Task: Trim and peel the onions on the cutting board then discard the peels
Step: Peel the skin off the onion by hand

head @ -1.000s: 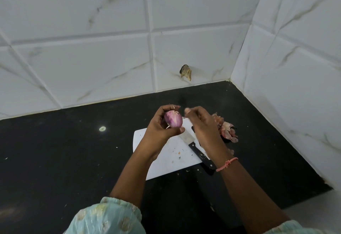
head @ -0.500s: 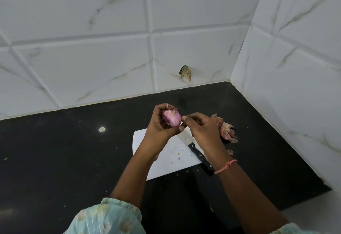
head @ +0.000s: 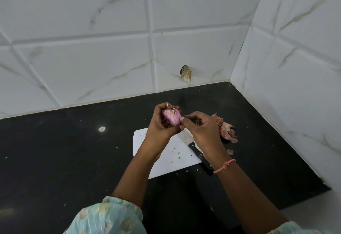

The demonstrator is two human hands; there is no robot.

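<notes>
Both hands meet above the white cutting board [head: 167,157]: the left hand [head: 162,125] cups a purple onion [head: 171,116] in curled fingers, while the right hand [head: 200,129] pinches at its lower edge (thumb tip touching). Beneath lies a knife [head: 198,154]; loose peels [head: 226,131] sit just right on the black counter [head: 64,150].

The left hand [head: 162,123] grips a purple onion [head: 171,116] above the far edge of a white cutting board [head: 171,158] — its fingers [head: 162,106] curled over the top. The right hand [head: 201,128] pinches at the onion's near-right side with its thumb tip. Beneath the right hand's fingers lies a black-handled knife [head: 198,155], partly off the board. Just beyond and right of those fingers sits a heap of peels [head: 226,130] on the black bench [head: 73,150] — a pink thread [head: 224,165] circles the right wrist.
</notes>
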